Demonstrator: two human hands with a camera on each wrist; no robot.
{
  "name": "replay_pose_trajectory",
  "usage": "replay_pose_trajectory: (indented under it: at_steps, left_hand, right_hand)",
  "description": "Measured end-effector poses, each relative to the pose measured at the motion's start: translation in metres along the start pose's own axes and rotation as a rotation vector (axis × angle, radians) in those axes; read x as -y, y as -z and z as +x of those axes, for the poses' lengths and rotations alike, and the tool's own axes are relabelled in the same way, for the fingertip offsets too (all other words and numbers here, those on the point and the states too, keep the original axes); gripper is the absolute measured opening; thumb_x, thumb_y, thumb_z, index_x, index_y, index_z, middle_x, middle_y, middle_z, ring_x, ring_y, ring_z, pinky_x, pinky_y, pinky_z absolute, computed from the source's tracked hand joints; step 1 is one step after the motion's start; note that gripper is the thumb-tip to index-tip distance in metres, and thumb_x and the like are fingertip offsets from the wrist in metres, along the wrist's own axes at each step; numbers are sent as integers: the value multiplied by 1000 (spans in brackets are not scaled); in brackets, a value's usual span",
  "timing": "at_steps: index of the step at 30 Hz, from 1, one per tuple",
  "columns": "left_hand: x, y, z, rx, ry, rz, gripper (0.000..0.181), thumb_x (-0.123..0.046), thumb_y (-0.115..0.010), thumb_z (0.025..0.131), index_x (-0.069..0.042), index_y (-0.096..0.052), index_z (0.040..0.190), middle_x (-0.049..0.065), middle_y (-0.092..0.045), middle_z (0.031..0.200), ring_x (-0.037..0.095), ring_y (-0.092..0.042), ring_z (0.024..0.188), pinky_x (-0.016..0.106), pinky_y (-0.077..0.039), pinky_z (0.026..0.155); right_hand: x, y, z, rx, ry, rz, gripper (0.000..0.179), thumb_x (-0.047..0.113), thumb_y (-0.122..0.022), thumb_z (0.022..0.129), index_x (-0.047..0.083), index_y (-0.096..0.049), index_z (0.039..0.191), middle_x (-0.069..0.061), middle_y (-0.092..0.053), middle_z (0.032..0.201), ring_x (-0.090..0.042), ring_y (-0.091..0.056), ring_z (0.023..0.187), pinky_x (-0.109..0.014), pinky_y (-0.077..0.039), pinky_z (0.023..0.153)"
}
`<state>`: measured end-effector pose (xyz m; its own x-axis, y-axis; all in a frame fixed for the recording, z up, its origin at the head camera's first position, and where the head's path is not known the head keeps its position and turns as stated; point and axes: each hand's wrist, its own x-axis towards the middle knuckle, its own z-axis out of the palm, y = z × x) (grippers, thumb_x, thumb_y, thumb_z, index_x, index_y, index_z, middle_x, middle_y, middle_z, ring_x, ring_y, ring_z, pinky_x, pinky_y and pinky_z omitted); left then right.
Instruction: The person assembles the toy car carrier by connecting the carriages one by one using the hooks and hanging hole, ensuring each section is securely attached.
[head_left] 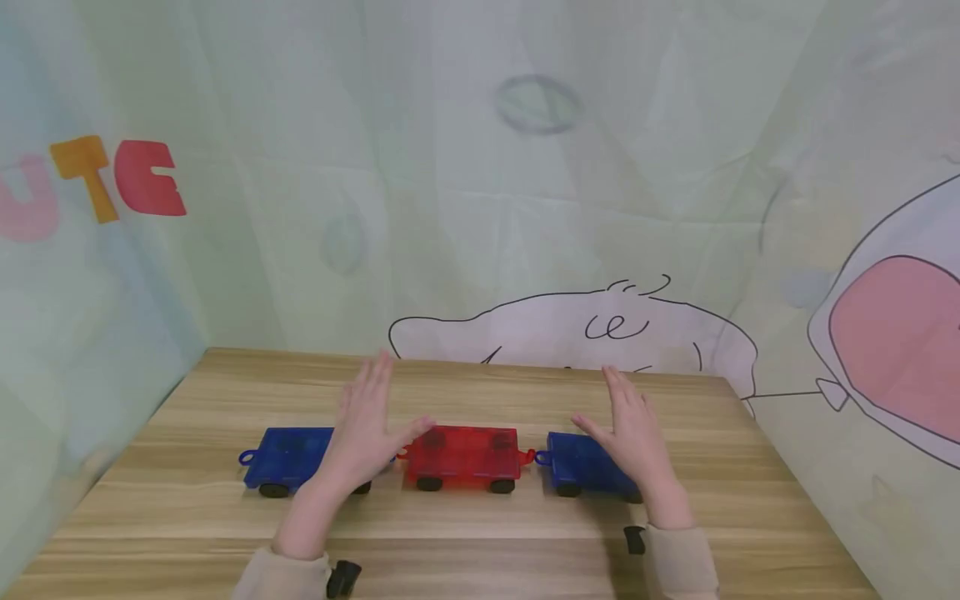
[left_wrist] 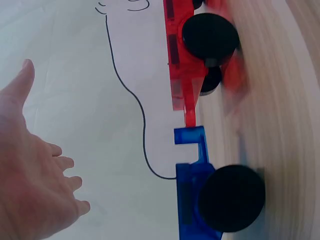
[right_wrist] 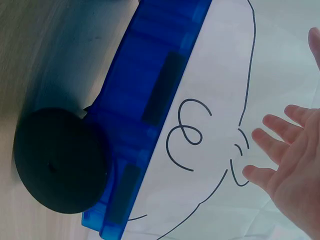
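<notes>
Three flat, see-through toy car bases with black wheels stand in a row: a blue car [head_left: 288, 454] at left, a red car [head_left: 465, 454] in the middle, and another blue car [head_left: 581, 460] at right. Small end couplings bridge the gaps between them; in the left wrist view the red coupling [left_wrist: 190, 112] meets a blue loop [left_wrist: 190, 135]. My left hand [head_left: 363, 442] is raised with fingers straight, hiding part of the left blue car. Over the right end of the other blue car, my right hand [head_left: 636, 437] is likewise spread and holds nothing.
The cars stand on a wood-grain table [head_left: 465, 550]. A printed cloth backdrop [head_left: 465, 167] hangs behind its far edge and along both sides. Black straps [head_left: 343, 578] show at the wrists, by the light sleeves.
</notes>
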<state>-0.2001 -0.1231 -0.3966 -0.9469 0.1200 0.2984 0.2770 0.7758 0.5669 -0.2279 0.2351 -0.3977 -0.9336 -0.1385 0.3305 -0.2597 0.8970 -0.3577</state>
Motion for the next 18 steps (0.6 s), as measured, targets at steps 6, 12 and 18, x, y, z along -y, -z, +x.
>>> replay_pose_trajectory:
  at_steps: [6,12,18]
  left_hand:
    - [-6,-8,-1,39,-10,-34,104,-55,-65,85,-3,-11,157,20,-11,163,42,-5,150,68,-2,116]
    - [-10,-10,-1,85,1,-87,103,-56,-63,86,0,-13,155,20,-13,163,41,-9,150,64,-3,118]
    - [-10,-12,-1,168,83,-179,99,-54,-64,86,-1,-18,155,23,-18,161,46,-15,148,66,-17,115]
  right_hand:
    - [-6,0,-1,15,2,45,90,39,-73,86,-4,-26,151,-28,-33,153,-47,-33,140,-64,-17,116]
    - [-14,2,-2,49,14,97,92,39,-75,85,-4,-27,151,-28,-35,152,-48,-36,137,-64,-27,112]
    - [-22,3,-5,110,32,163,91,32,-80,81,-7,-31,147,-30,-40,148,-48,-39,135,-62,-32,110]
